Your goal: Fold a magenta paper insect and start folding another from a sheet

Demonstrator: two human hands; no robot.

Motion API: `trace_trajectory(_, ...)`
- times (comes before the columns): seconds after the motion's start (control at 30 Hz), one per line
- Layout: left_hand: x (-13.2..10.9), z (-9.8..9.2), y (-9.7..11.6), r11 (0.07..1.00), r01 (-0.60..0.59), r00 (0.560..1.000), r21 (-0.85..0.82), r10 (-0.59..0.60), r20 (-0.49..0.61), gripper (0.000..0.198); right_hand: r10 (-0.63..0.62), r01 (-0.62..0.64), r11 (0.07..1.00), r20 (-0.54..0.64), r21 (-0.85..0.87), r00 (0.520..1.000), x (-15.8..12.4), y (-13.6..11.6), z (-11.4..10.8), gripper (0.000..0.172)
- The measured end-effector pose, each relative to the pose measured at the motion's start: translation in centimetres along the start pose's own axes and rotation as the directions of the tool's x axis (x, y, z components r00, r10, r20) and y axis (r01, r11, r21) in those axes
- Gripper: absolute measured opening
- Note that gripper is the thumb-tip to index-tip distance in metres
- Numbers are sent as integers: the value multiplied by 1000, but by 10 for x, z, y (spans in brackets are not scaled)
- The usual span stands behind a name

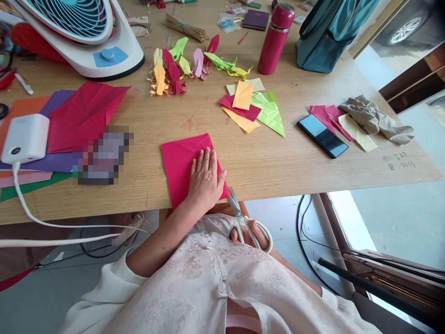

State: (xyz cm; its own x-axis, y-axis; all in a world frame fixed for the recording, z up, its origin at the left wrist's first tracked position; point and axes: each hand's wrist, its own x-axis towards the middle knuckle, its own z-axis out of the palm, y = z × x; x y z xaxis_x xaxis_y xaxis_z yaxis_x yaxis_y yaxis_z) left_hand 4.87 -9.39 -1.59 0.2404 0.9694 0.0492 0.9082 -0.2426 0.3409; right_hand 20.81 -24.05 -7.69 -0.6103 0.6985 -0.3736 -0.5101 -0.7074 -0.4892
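Pressing left hand: laid palm down on the magenta sheet, fingers straight and close together, thumb spread toward one o'clock; gripping nothing, only resting flat on the paper.
Right hand: wrapped around the handles of the white-handled scissors, fingers curled closed through the loops; partly hidden, so cannot tell which finger sits where.
Magenta sheet: lying on the bench at its near edge, in front of the body; about as long as wide, so showing no clear long axis; creased along the twelve o'clock side.
Scissor line: long axis running from handles at five o'clock to tips at eleven, blades slightly apart, tips just beside the sheet's four o'clock corner; cannot tell whether touching.
Hand to paper: sheet lying between ten and eleven o'clock from the right hand; left hand nearer, being right on top of it; blades between four and five o'clock from the left palm.
Twelve o'clock on the bench: folded paper figures in a loose cluster.
One to two o'clock: small loose papers, overlapping; beyond them, a pink bottle, upright.
Toward three: a phone near a crumpled cloth.
Nine to ten: coloured paper stack under a white power bank.
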Motion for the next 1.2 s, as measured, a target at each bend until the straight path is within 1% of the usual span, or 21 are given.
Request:
trace_trajectory(0.03, -4, -5, -3, 999, -32, 999, -39, 31, -17, 62, 1, -1, 1000, 1, -3, 1000, -1, -1, 0, 70)
trace_trajectory(0.13, -24, -24, -14, 973, -155, 982, -170, 132, -137, 46, 3, -3, 1000, -3, -10, 1000, -4, -3, -1, 66)
trace_trajectory(0.2, -39, -34, -21, 963, -152, 970, -221, 103, -222, 36, -7, 7, 1000, -1, -10, 1000, -5, -2, -2, 65)
trace_trajectory(0.27, -50, -38, -26, 961, -143, 967, -239, 85, -240, 31, -23, 23, 1000, 3, -8, 1000, -4, 1, -4, 65)
trace_trajectory(0.33, -53, -36, -28, 959, -158, 968, -233, 105, -227, 30, -35, 35, 999, 10, -11, 999, -2, 2, -4, 65)
trace_trajectory(0.4, -47, -30, -28, 958, -200, 967, -205, 159, -198, 31, -38, 38, 999, 15, -25, 999, 0, 0, -3, 65)
trace_trajectory(0.5, -26, -21, -29, 956, -254, 961, -149, 232, -148, 33, -35, 36, 998, 24, -57, 999, 0, -6, 0, 66)
trace_trajectory(0.6, -7, -21, -30, 965, -232, 969, -124, 218, -117, 33, -28, 31, 997, 35, -77, 999, 0, -12, 3, 67)
trace_trajectory(0.67, -7, -27, -27, 963, -208, 974, -171, 188, -127, 31, -27, 30, 997, 39, -75, 999, -1, -15, 3, 66)
trace_trajectory(0.73, -19, -34, -21, 929, -211, 974, -303, 175, -141, 28, -37, 39, 997, 36, -68, 999, -1, -16, 4, 65)
trace_trajectory(0.77, -29, -37, -17, 893, -213, 976, -397, 176, -128, 27, -44, 46, 997, 34, -65, 998, -2, -16, 4, 65)
trace_trajectory(0.8, -40, -40, -14, 844, -185, 982, -503, 174, -69, 26, -50, 52, 997, 31, -64, 998, -2, -16, 4, 64)
trace_trajectory(0.83, -52, -42, -12, 792, -105, 986, -602, 163, 42, 25, -54, 56, 996, 30, -64, 998, -3, -17, 5, 64)
trace_trajectory(0.87, -64, -42, -12, 738, -3, 973, -675, 157, 168, 25, -57, 59, 996, 29, -67, 998, -3, -17, 6, 64)
trace_trajectory(0.9, -74, -42, -12, 687, 125, 937, -716, 156, 313, 24, -59, 61, 995, 30, -73, 998, -4, -18, 7, 63)
trace_trajectory(0.93, -83, -40, -14, 619, 246, 895, -746, 151, 420, 24, -63, 66, 995, 31, -81, 998, -4, -19, 9, 62)
trace_trajectory(1.0, -95, -34, -20, 448, 451, 806, -772, 166, 567, 30, -77, 81, 991, 36, -107, 996, -5, -22, 14, 62)
trace_trajectory(1.03, -99, -31, -22, 341, 530, 775, -777, 178, 607, 35, -86, 91, 988, 40, -125, 995, -5, -24, 17, 62)
trace_trajectory(1.07, -101, -27, -24, 216, 592, 755, -776, 187, 628, 39, -94, 100, 985, 45, -144, 995, -5, -25, 19, 62)
trace_trajectory(1.13, -101, -21, -24, -63, 653, 751, -754, 181, 635, 44, -102, 111, 977, 58, -183, 993, -3, -28, 23, 62)
trace_trajectory(1.2, -97, -18, -20, -323, 638, 764, -699, 148, 628, 47, -100, 114, 970, 75, -216, 992, 0, -30, 25, 62)
